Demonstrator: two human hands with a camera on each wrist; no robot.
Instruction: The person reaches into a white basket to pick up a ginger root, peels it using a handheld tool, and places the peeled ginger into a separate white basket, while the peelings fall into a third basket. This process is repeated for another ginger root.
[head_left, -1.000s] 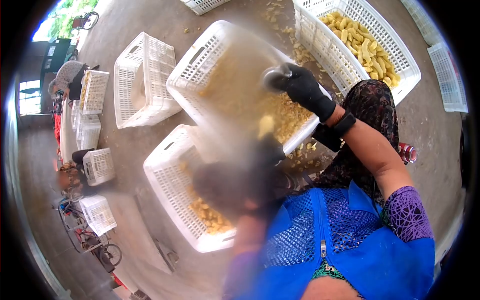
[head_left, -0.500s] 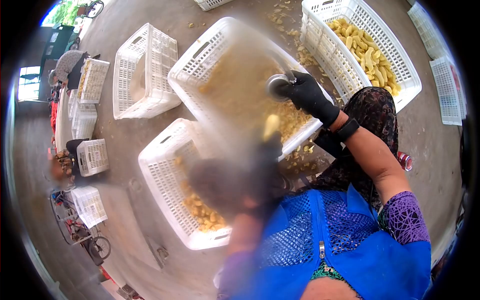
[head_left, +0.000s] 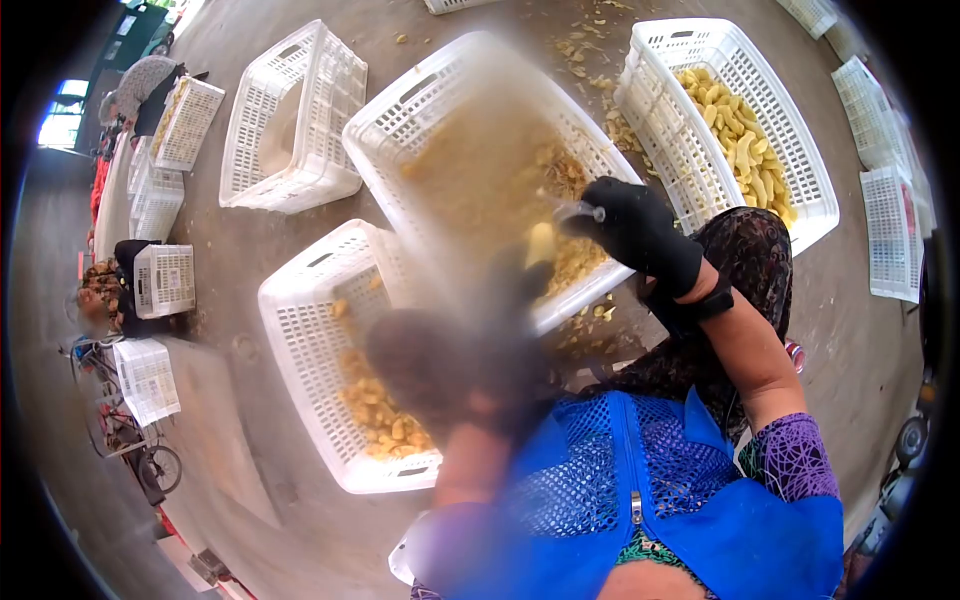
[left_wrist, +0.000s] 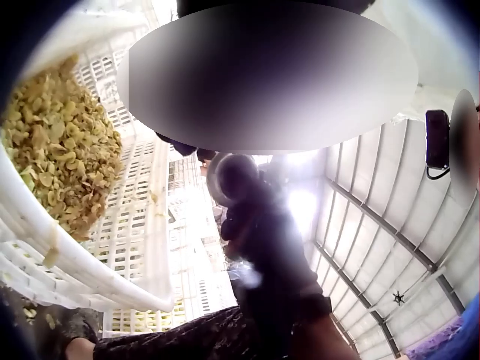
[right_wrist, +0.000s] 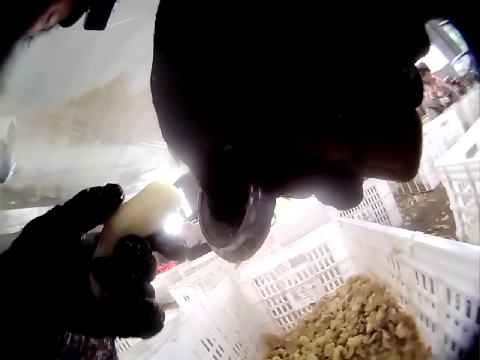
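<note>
Black gloves cover both hands. The right hand [head_left: 640, 228] grips a shiny metal tool [head_left: 580, 211] with a rounded end, seen close up as a ring [right_wrist: 238, 225] in the right wrist view. A pale yellow peeled piece [right_wrist: 141, 217] is pinched between thumb and fingers of the left hand [right_wrist: 90, 262]. In the head view the left hand is blurred, with the piece [head_left: 541, 245] at its fingertips, just left of the tool. Both hands are over the near edge of a white crate [head_left: 600, 150] holding peelings [left_wrist: 60, 142].
A crate [head_left: 655, 130] of peeled yellow pieces stands at upper right, another [head_left: 300, 350] with yellow pieces at lower left. An upright white crate [head_left: 335, 130] is at upper left. Scraps [head_left: 590, 320] lie on the floor. Other people and a bicycle [head_left: 160, 468] are at far left.
The right hand has moved down and right with the tool, whose rounded end has turned. The left hand still holds the yellow piece. The head view has shifted slightly.
</note>
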